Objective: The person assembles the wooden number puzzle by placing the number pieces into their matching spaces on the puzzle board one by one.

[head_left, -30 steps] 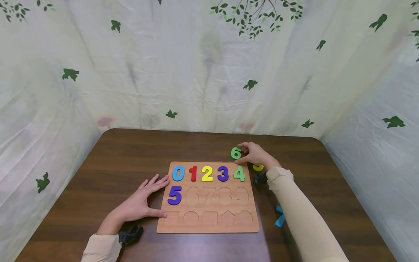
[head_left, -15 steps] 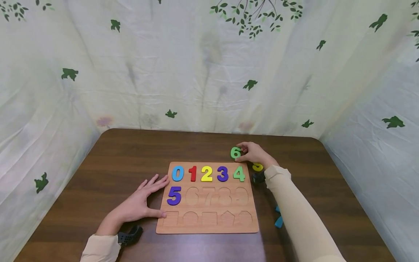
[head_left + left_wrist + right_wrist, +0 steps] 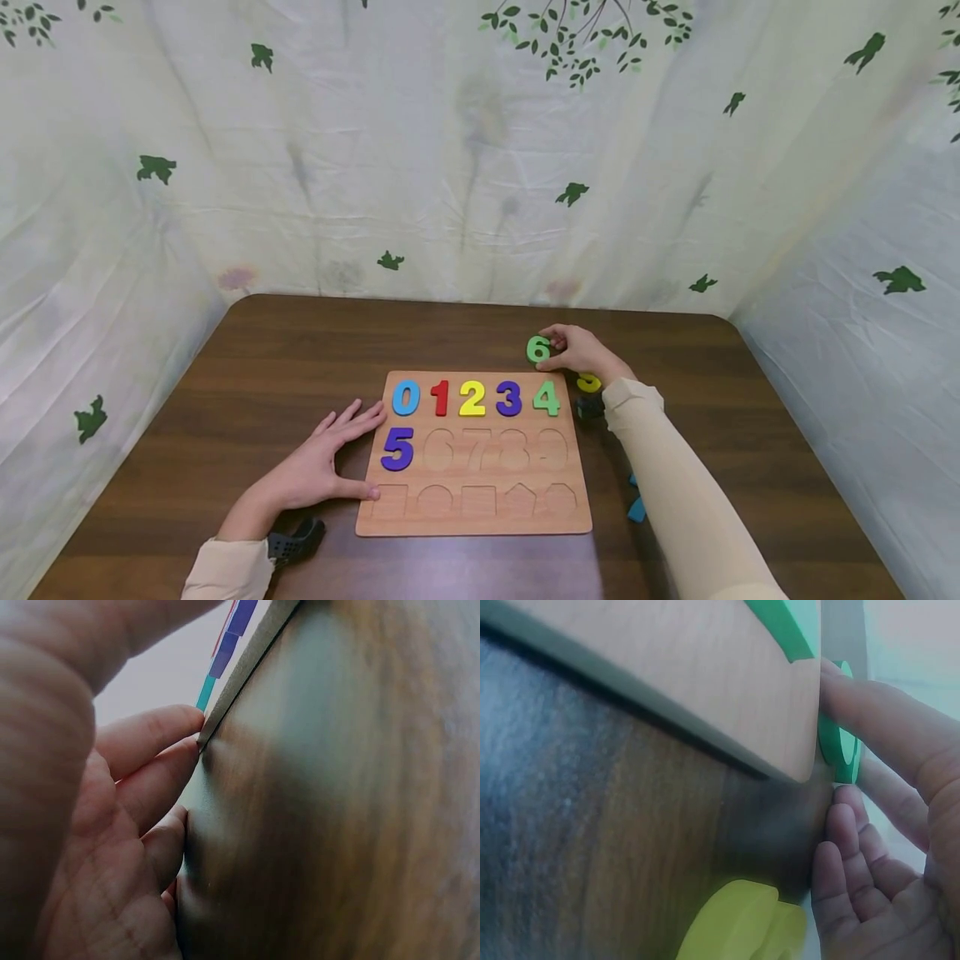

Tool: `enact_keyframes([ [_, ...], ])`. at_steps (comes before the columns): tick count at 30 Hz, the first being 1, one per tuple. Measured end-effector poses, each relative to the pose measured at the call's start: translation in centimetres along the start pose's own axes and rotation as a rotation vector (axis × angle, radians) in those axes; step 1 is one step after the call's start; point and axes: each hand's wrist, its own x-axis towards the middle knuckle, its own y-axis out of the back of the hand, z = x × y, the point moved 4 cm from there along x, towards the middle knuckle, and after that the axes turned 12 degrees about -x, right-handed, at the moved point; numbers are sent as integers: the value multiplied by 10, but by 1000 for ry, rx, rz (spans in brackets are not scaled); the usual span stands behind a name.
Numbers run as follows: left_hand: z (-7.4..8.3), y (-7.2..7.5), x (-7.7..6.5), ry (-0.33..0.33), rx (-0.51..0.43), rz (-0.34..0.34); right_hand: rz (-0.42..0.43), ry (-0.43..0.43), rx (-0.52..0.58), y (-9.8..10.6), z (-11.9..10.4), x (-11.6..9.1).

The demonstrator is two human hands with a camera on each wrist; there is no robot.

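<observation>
In the head view a wooden number puzzle board lies on the table. The spread left hand touches its left side, fingertips at the edge and thumb near the lower corner. Beyond the board's far right corner, the right hand pinches a green number 6 between thumb and fingers. The right wrist view shows this green 6 edge-on past the board corner, with the other fingers loosely curled. The top row holds the 0 to 4 pieces, including a green 4; a purple 5 starts the second row.
A yellow number piece lies right of the board, partly hidden by the right wrist. Nearer, a blue piece shows partly beside the right sleeve. A white leaf-printed curtain hangs behind the brown table.
The right arm shifts very slightly left, still holding the green 6, and its sleeve covers more of the blue piece. The left hand keeps its place on the board.
</observation>
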Motion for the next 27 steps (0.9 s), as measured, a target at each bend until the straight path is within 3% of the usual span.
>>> enact_keyframes([
  [8,2,1,-2,-25,0,4,12,-11,2,0,-3,-2],
  [27,-3,0,-1,-7,6,2,39,-21,-38,3,-12,-7],
])
